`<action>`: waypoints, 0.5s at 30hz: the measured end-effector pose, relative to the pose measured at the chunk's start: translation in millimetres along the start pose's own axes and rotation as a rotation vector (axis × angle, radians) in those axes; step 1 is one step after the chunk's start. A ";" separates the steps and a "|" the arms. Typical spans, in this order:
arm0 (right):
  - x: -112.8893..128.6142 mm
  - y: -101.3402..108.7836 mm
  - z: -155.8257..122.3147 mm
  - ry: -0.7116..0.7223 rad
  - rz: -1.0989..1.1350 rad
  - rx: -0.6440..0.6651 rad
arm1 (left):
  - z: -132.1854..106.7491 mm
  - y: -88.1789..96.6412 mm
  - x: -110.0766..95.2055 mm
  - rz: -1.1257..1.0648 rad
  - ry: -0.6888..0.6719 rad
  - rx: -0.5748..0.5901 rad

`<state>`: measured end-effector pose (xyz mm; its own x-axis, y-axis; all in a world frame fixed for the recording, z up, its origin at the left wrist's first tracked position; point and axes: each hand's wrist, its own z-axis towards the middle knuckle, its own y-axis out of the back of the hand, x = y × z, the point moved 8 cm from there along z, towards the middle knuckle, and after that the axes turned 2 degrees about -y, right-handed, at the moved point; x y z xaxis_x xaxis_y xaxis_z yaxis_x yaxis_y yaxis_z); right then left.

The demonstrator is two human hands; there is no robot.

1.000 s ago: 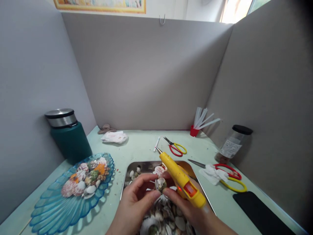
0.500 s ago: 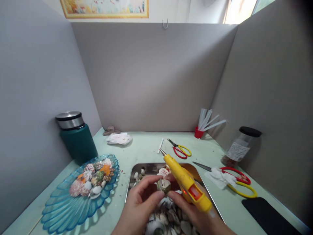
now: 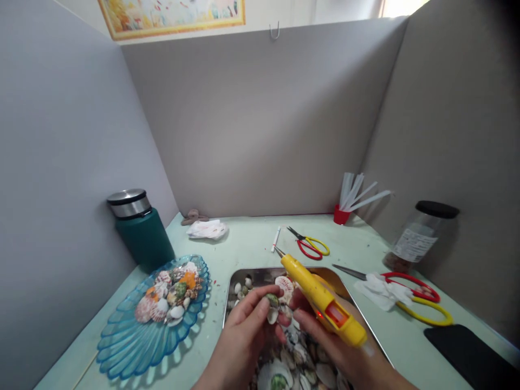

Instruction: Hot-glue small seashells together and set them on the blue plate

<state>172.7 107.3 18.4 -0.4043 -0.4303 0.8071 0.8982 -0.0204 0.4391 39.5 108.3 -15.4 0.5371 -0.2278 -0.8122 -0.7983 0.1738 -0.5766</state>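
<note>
Left hand pinches a small greenish shell above the metal tray; the right hand grips a yellow glue gun, its thumb and forefinger parted. Grey partitions enclose the pale green worktop behind and at both sides. Bare worktop separates the tray from the blue plate; scissors lie near its right edge. Half a second ago the right thumb was at the shell; now it stands apart.
</note>
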 end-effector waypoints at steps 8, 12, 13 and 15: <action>1.2 1.2 0.7 -0.034 0.038 0.039 | -1.2 7.4 -2.8 0.080 0.012 -0.101; 6.9 5.7 4.4 -0.028 0.065 0.068 | 0.4 10.6 -3.1 0.180 -0.030 -0.085; 7.1 5.8 5.2 -0.034 0.075 0.081 | 0.6 11.6 -3.1 0.205 -0.038 -0.085; 6.0 5.8 6.6 -0.053 0.098 0.092 | 0.3 13.3 -3.1 0.245 -0.043 -0.094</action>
<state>174.4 110.5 28.4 -0.3259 -0.3777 0.8667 0.9153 0.1036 0.3893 27.2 111.7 -20.6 0.3343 -0.1490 -0.9306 -0.9266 0.1285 -0.3535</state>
